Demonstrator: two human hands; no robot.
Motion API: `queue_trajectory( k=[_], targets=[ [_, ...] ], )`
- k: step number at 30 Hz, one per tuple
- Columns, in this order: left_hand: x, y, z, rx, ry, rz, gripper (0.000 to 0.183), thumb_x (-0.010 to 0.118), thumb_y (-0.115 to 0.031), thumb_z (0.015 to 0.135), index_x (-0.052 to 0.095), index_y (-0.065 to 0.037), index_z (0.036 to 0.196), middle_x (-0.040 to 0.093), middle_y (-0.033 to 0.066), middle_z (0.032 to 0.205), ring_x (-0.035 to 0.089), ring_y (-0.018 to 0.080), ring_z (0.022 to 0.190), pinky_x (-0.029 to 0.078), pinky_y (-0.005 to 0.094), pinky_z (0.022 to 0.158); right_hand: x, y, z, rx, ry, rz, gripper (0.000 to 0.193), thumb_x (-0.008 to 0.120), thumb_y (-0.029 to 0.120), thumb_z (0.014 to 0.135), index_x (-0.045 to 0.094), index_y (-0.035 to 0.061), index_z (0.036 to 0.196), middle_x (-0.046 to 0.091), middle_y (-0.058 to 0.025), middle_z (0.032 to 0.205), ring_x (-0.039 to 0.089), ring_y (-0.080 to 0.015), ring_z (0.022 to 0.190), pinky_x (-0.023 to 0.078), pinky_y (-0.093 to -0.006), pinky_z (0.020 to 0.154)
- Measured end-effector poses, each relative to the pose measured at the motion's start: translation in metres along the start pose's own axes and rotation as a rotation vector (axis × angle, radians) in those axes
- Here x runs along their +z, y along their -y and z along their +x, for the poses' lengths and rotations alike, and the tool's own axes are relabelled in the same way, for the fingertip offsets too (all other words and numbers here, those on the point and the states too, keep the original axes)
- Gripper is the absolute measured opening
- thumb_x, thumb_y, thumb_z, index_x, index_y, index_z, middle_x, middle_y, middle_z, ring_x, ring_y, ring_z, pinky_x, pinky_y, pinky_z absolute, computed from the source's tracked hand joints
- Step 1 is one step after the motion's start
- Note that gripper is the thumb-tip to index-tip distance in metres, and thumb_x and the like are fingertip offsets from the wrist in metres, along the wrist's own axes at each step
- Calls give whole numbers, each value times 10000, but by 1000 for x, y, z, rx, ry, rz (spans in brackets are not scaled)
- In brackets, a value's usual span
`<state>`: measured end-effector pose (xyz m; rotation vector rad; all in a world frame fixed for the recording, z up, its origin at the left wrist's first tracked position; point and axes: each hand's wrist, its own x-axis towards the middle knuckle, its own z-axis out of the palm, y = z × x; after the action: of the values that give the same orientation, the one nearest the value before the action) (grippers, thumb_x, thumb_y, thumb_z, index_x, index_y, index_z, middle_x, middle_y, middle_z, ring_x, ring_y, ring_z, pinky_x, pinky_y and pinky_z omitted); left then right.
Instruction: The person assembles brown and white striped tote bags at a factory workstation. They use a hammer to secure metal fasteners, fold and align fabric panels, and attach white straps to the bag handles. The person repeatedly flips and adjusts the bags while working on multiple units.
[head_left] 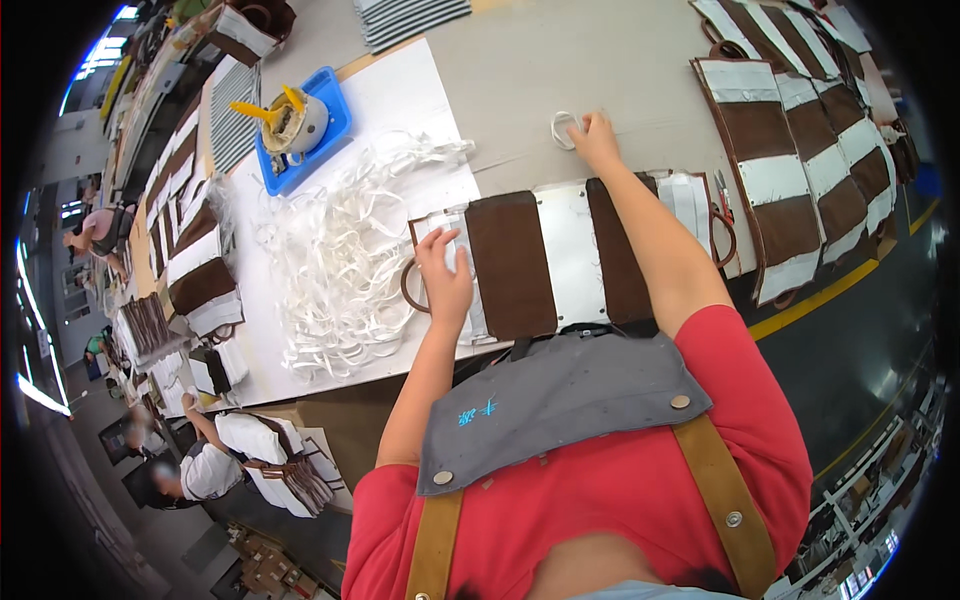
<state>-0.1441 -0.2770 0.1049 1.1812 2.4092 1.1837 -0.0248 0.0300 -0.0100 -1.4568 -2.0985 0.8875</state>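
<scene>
A bag panel (pixel 512 265) with brown and white stripes lies flat in front of me, with brown loop handles at its left and right ends. My left hand (pixel 444 278) rests at the panel's left end, fingers spread, beside the brown handle (pixel 408 288). My right arm stretches across the panel. Beyond its far edge, my right hand (pixel 598 143) has its thumb and fingers closed at the right rim of a thin white ring (pixel 556 130), perhaps a coiled strip. A tangled heap of white strips (pixel 345 260) lies left of the panel.
A blue tray (pixel 338 112) holds a pot (pixel 305 130) with yellow-handled tools. Striped panels (pixel 785 155) lie stacked at the right, scissors (pixel 723 190) beside them. More panels (pixel 195 235) lie at the left. A co-worker (pixel 205 470) handles pieces at lower left.
</scene>
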Motion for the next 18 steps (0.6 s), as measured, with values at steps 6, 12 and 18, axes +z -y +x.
queue_trajectory(
  k=[6, 12, 18],
  targets=[
    [6, -42, 37, -18, 72, -193, 269, 561, -130, 875, 563, -60, 1135, 498, 111, 1168, 514, 210, 1011, 438, 327, 833, -11, 81, -38, -241, 279, 330, 166, 566, 178, 845, 574, 33, 925, 643, -132, 818, 612, -280, 745, 476, -366, 685],
    [-5, -70, 56, -247, 185, -498, 296, 594, -214, 896, 577, 0, 1100, 580, 54, 939, 510, 95, 762, 431, 236, 700, -81, 141, -126, -433, 460, 504, 108, 549, 111, 865, 583, 23, 919, 645, -101, 802, 607, -213, 720, 470, -302, 666],
    [-18, -86, 40, -324, 453, -586, 263, 582, -212, 909, 591, -9, 1076, 626, 17, 925, 528, 59, 800, 417, 201, 705, -103, 144, -145, -374, 369, 515, 120, 562, 134, 866, 590, 31, 921, 626, -85, 776, 584, -177, 680, 459, -282, 630]
  ],
)
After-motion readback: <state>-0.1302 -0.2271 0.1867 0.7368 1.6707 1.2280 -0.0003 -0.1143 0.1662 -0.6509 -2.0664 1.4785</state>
